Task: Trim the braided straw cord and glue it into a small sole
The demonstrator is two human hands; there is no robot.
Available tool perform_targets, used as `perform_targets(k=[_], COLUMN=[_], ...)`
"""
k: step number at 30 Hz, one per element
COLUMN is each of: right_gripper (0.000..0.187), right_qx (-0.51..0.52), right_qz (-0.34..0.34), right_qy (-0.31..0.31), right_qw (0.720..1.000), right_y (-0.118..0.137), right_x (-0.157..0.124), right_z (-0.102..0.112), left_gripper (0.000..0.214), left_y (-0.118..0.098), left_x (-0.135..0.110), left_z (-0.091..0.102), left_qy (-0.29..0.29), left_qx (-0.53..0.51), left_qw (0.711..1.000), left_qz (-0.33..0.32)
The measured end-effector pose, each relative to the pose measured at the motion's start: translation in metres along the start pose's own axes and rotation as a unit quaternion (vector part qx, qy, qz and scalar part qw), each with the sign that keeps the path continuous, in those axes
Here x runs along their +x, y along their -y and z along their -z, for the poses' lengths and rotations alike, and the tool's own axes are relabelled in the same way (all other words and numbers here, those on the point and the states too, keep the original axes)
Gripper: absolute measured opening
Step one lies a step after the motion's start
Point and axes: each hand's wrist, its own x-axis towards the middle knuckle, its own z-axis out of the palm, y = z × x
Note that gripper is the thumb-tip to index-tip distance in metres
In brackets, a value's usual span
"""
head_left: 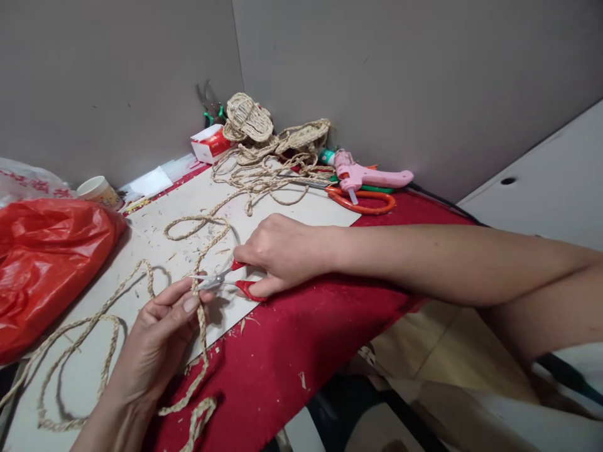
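My right hand [282,251] is closed round the red handles of small scissors [221,280], whose blades point left and sit at a braided straw rope [202,326]. My left hand [162,333] pinches that rope between thumb and fingers just below the blades. The rope runs from a tangle at the back, across a pale board [155,232], past both hands and off the front edge of the red cloth [292,339].
A red plastic bag [47,257] lies at the left, with a paper cup [97,188] behind it. Woven straw pieces [249,119], a red-and-white box [211,143], a pink glue gun [367,177] and orange-handled scissors [362,199] crowd the back corner. Straw scraps litter the board.
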Motion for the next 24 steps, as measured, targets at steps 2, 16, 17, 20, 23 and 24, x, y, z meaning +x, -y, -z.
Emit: perform_targets(k=[2,16,17,20,23,24], right_gripper=[0.042,0.038,0.038,0.038,0.036,0.035], right_qx=[-0.027,-0.089,-0.09,-0.089,-0.089,-0.089], right_qz=[0.001,-0.008,-0.012,-0.022,-0.023,-0.023], right_qy=[0.006,0.015,0.018,0.032,0.029,0.026], right_qw=[1.0,0.996,0.996,0.995,0.995,0.995], right_y=[0.0016,0.0058,0.006,0.0061,0.005,0.0044], right_x=[-0.0004,-0.0006,-0.0005,0.0002,0.0006,0.0006], right_z=[0.0006,-0.001,-0.0004,0.0013,0.0019,0.0019], left_gripper=[0.034,0.031,0.03,0.03,0.029,0.029], left_y=[0.0,0.0006,0.0007,0.0005,0.0001,-0.0001], left_x=[-0.0001,-0.0031,-0.0033,-0.0035,-0.0024,-0.0019], left_z=[0.0,-0.0048,-0.0053,-0.0066,-0.0066,-0.0063], left_qy=[-0.005,-0.034,-0.039,-0.048,-0.051,-0.052], left_qx=[0.007,0.065,0.066,0.067,0.07,0.069], left_qw=[1.0,0.996,0.996,0.994,0.993,0.993], left_qz=[-0.002,-0.048,-0.053,-0.069,-0.076,-0.077])
